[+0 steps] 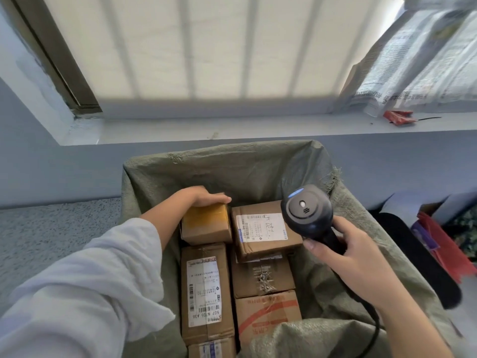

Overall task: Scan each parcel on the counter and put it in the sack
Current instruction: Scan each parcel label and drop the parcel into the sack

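Beneath left hand, a part-hidden parcel

Your left hand hides its fingertips behind the small box. The sack covers part of the red box. The cord of the scanner runs off the bottom.

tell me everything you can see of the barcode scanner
The scanner is a black, plastic-looking handheld with a rounded head, a small blue light at its far edge and a white dot on top. The right hand grips its handle, holding it above the open sack. A dark cable trails from its handle.
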